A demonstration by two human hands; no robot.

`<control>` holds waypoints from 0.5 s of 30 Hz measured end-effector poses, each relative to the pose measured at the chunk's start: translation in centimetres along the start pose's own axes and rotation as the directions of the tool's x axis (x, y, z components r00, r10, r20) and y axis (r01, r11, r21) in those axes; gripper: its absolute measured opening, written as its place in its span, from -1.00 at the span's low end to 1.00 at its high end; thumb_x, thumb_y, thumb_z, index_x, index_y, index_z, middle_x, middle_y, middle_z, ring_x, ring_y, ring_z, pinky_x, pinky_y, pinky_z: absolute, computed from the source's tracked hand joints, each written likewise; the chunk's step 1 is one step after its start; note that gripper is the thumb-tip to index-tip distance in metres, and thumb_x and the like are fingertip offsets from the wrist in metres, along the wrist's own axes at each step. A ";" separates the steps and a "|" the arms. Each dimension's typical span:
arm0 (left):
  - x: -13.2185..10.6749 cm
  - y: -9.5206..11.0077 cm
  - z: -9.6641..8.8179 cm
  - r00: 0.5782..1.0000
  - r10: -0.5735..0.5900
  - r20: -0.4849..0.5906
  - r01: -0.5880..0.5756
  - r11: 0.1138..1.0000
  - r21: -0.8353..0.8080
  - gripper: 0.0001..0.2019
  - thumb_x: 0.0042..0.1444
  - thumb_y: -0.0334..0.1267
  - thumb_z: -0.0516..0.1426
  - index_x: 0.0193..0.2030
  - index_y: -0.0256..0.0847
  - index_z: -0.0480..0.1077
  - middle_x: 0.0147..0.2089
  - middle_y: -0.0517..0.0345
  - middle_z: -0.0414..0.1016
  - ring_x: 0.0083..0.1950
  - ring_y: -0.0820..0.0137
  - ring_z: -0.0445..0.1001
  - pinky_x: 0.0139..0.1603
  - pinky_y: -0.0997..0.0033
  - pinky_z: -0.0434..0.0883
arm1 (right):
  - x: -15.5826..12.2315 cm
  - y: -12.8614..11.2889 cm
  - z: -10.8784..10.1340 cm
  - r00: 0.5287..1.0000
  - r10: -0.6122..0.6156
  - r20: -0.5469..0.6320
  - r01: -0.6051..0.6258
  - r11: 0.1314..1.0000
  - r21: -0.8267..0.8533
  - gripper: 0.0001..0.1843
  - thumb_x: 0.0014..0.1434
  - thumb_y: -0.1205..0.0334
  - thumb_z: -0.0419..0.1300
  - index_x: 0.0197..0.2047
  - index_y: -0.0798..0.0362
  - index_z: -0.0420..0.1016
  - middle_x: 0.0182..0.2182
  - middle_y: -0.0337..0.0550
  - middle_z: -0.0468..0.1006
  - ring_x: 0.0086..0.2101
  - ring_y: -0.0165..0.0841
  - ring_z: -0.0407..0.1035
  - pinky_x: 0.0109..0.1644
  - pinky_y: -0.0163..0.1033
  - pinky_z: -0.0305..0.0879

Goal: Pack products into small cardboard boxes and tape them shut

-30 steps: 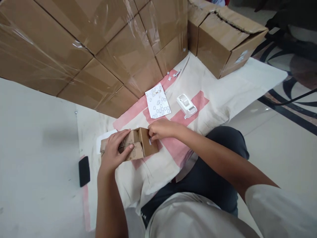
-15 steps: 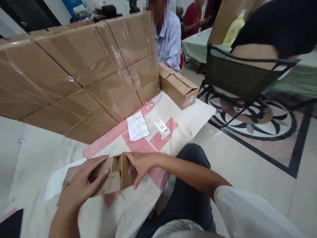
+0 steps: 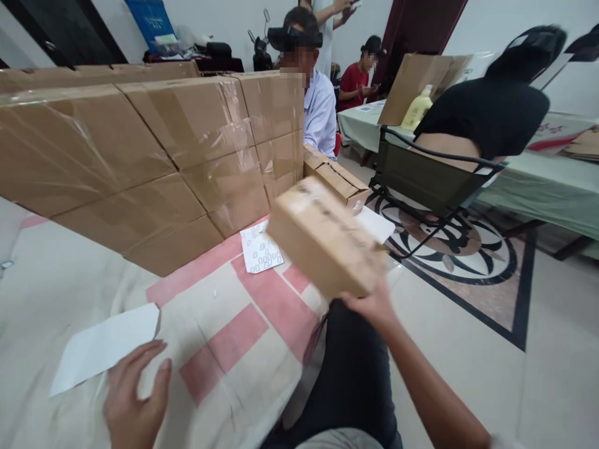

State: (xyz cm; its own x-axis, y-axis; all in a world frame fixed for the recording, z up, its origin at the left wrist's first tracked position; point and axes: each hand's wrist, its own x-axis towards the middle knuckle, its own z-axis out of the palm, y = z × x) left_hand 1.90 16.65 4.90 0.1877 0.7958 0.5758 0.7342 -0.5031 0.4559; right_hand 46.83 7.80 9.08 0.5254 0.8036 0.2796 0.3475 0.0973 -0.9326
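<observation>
A long brown cardboard box [image 3: 322,240] is lifted over the right side of the table, blurred by motion. My right hand [image 3: 372,305] grips its near end from below. Over the table at lower left, my left hand [image 3: 138,390] is empty, with its thumb and fingers apart. Beside its fingertips lies a blank white sheet [image 3: 107,346]. A white sheet with small printed outlines [image 3: 261,248] lies on the pink-and-cream tablecloth [image 3: 224,343], left of the lifted box. The white toy car is hidden from sight.
Taped cardboard boxes [image 3: 215,174] form a wall along the table's far side. Another brown box [image 3: 344,184] stands at the far right corner. A person in a light blue shirt [image 3: 321,112] sits behind the wall. A folding chair [image 3: 425,178] with someone in it is at right.
My right hand has raised the cardboard box from the near left and carried it to the right. My left hand has let go of it. The view has shifted slightly upward.
</observation>
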 end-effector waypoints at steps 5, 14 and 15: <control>-6.2 -1.9 3.2 0.953 -0.143 0.267 0.141 0.990 0.026 -0.71 0.26 -0.03 0.08 0.05 -0.03 0.40 0.06 -0.05 0.49 0.11 0.01 0.47 0.14 -0.16 0.44 | 2.9 6.0 -12.6 0.918 0.003 -0.396 -0.118 0.957 -0.266 0.19 -0.26 -0.17 0.51 0.31 0.05 0.04 0.22 0.24 0.29 0.20 0.08 0.33 0.20 0.19 0.42; -5.7 -2.8 5.6 0.945 -0.039 0.325 0.024 0.999 0.049 -0.68 0.24 -0.02 0.15 0.07 -0.05 0.48 0.08 0.01 0.54 0.10 0.11 0.51 0.11 0.06 0.47 | 16.3 12.2 -9.4 0.983 0.044 -0.179 -0.092 0.959 -0.270 0.41 -0.33 -0.27 0.50 0.38 0.21 -0.08 0.34 0.44 0.16 0.27 0.00 0.25 0.33 0.04 0.26; -5.6 -2.6 5.6 0.946 -0.036 0.323 0.023 0.999 0.045 -0.68 0.24 -0.03 0.15 0.07 -0.06 0.48 0.08 0.01 0.54 0.10 0.12 0.51 0.11 0.06 0.47 | 17.3 12.1 -9.1 0.985 0.052 -0.163 -0.098 0.952 -0.290 0.46 -0.33 -0.28 0.49 0.41 0.25 -0.14 0.34 0.45 0.16 0.29 0.01 0.23 0.34 0.04 0.24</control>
State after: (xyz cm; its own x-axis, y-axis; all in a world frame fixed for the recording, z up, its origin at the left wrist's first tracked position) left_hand 2.61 15.43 -3.31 0.3618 0.8795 0.3092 0.7667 -0.4694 0.4380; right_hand 67.25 17.55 4.72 0.6621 0.7012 0.2646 0.5047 -0.1562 -0.8490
